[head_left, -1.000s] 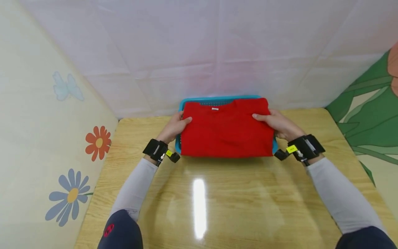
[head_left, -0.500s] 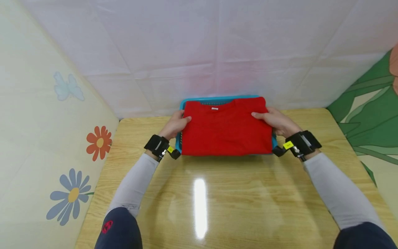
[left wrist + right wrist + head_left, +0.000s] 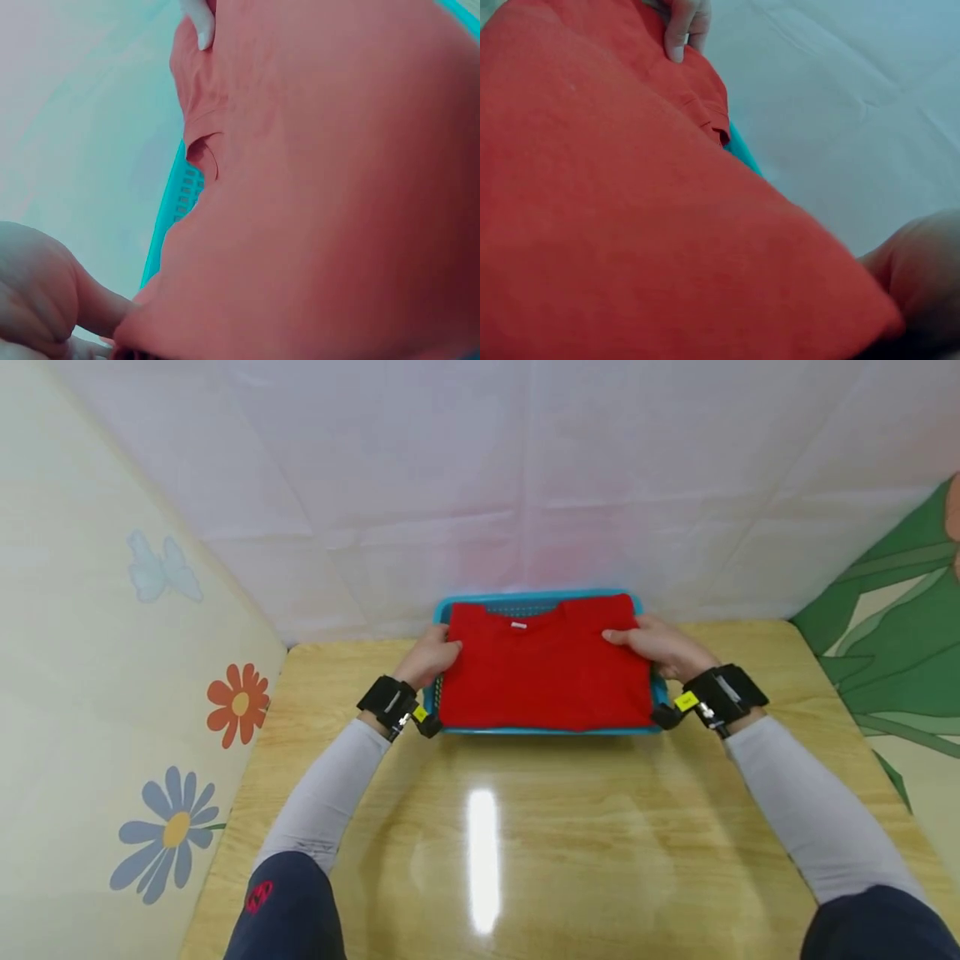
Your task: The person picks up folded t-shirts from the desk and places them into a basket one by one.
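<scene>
A folded red shirt (image 3: 547,672) with a small white neck label lies flat within the rim of a blue plastic basket (image 3: 540,732). My left hand (image 3: 427,658) grips the shirt's left side, thumb on top and fingers hidden beneath. On the opposite side my right hand (image 3: 660,647) holds the shirt the same way, its thumb over the cloth. In the left wrist view the shirt (image 3: 300,187) fills most of the picture, with the basket's perforated wall (image 3: 184,191) behind it. The right wrist view has the shirt (image 3: 630,202) up close and a blue strip of basket rim (image 3: 741,150).
The basket stands on a wooden table (image 3: 570,835), close against a white sheet-covered wall (image 3: 480,477) at the back. A wall with painted flowers (image 3: 176,831) rises at the left, and one with green leaves (image 3: 907,635) at the right.
The shirt has sunk lower into the basket, and the basket's front rim now shows below it. Both hands have drawn slightly inward, the right one more.
</scene>
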`<state>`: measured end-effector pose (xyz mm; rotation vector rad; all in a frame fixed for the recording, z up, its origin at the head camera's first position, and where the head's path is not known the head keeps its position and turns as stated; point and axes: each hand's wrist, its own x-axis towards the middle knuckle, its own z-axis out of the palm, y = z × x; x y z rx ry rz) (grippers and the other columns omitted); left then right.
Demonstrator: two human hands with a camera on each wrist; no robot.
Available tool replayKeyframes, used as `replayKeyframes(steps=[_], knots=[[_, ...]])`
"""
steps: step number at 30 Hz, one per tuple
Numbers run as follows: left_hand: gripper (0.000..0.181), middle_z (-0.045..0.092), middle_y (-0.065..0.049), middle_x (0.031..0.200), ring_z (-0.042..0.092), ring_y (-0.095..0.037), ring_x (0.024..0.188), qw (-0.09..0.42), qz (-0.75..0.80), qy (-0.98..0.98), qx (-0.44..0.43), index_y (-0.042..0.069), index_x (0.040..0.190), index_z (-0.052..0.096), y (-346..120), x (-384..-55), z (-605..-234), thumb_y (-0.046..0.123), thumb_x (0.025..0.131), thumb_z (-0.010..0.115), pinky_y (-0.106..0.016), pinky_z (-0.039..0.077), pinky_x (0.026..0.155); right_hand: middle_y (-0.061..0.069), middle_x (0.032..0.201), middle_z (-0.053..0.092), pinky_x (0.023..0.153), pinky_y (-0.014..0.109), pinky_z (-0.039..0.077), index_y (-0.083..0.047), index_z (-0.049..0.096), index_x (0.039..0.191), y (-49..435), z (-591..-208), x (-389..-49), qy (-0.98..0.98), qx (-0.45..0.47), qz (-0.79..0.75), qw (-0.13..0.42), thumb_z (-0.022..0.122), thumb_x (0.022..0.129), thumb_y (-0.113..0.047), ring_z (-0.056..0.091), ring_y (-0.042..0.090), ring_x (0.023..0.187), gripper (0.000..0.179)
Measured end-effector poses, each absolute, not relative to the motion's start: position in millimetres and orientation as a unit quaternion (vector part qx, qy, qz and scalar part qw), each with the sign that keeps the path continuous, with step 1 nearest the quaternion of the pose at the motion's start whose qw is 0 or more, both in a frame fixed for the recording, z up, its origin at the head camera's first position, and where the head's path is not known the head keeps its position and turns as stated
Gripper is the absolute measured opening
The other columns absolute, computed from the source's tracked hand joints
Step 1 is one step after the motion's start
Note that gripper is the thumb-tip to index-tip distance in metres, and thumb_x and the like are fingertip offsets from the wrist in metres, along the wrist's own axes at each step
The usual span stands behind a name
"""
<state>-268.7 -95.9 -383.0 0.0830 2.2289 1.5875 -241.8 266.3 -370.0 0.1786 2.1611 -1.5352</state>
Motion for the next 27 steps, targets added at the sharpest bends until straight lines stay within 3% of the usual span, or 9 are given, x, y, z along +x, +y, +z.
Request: replayKeyframes(steps=[8,12,13,15,17,19,21,24,27], knots=[[0.014,0.043,-0.009,0.088,0.044,-0.021,0.071,0.214,0.582,0.784,0.036,-0.006,0.11,0.046,-93,-262,-382,-0.005,0.1,0.036,-0.029,0.039,0.065,-0.002,0.084,0.054,0.055,0.022,0.045,0.009,0.017,0.153,260,-370,-248,0.832,0.057,-0.497,0.24,0.049,0.111,-0.034,0.056,0.009,0.063,0.068],[0.011,0.037,-0.008,0.087,0.035,-0.019,0.066,0.213,0.562,0.799,0.022,0.003,0.096,0.041,-91,-264,-382,-0.006,0.1,0.036,-0.028,0.033,0.061,0.008,0.096,0.05,0.05,0.022,0.038,0.01,0.01,0.158,257,-369,-252,0.844,0.059,-0.475,0.244,0.049,0.111,-0.034,0.047,0.009,0.058,0.075],[0.011,0.037,-0.008,0.087,0.033,-0.019,0.065,0.212,0.557,0.803,0.017,0.003,0.097,0.04,-91,-264,-382,-0.006,0.1,0.036,-0.029,0.032,0.061,0.011,0.102,0.048,0.049,0.022,0.036,0.01,0.007,0.16,256,-369,-253,0.847,0.058,-0.466,0.248,0.049,0.111,-0.034,0.043,0.01,0.055,0.078],[0.007,0.036,-0.011,0.093,0.033,-0.02,0.069,0.207,0.543,0.814,0.009,-0.001,0.104,0.043,-91,-265,-381,-0.004,0.101,0.037,-0.029,0.032,0.063,0.011,0.097,0.045,0.045,0.023,0.029,0.011,0.007,0.159,254,-369,-255,0.852,0.057,-0.454,0.254,0.048,0.111,-0.033,0.032,0.01,0.048,0.076],[0.019,0.036,-0.012,0.1,0.034,-0.021,0.074,0.202,0.526,0.826,0.004,-0.008,0.118,0.043,-89,-265,-382,-0.002,0.101,0.038,-0.03,0.034,0.067,0.009,0.088,0.046,0.046,0.024,0.027,0.012,0.023,0.151,251,-371,-257,0.851,0.056,-0.457,0.254,0.048,0.111,-0.028,0.029,0.01,0.047,0.062],[0.028,0.034,-0.013,0.104,0.034,-0.022,0.078,0.198,0.505,0.84,-0.001,-0.011,0.128,0.038,-86,-267,-384,-0.001,0.101,0.04,-0.031,0.034,0.071,0.007,0.089,0.044,0.051,0.023,0.032,0.011,0.03,0.139,248,-375,-260,0.846,0.051,-0.467,0.252,0.047,0.111,-0.022,0.036,0.011,0.054,0.047],[0.023,0.034,-0.013,0.101,0.033,-0.021,0.076,0.196,0.472,0.859,-0.006,-0.009,0.122,0.041,-82,-271,-388,0.0,0.101,0.042,-0.031,0.034,0.07,0.007,0.089,0.04,0.059,0.024,0.035,0.01,0.032,0.131,244,-379,-262,0.842,0.048,-0.478,0.246,0.045,0.111,-0.017,0.041,0.013,0.063,0.036],[0.003,0.034,-0.009,0.091,0.032,-0.019,0.067,0.196,0.404,0.893,-0.01,0.0,0.102,0.041,-74,-280,-394,0.001,0.101,0.044,-0.029,0.032,0.062,0.014,0.105,0.034,0.073,0.026,0.037,0.013,0.022,0.141,241,-383,-263,0.844,0.048,-0.476,0.241,0.041,0.11,-0.013,0.042,0.019,0.078,0.045],[0.005,0.036,-0.008,0.09,0.034,-0.017,0.066,0.199,0.302,0.932,0.002,0.0,0.101,0.047,-64,-288,-397,0.005,0.1,0.048,-0.027,0.034,0.06,0.027,0.126,0.03,0.081,0.031,0.036,0.017,0.008,0.154,240,-385,-261,0.854,0.051,-0.458,0.243,0.039,0.11,-0.013,0.04,0.028,0.097,0.061]])
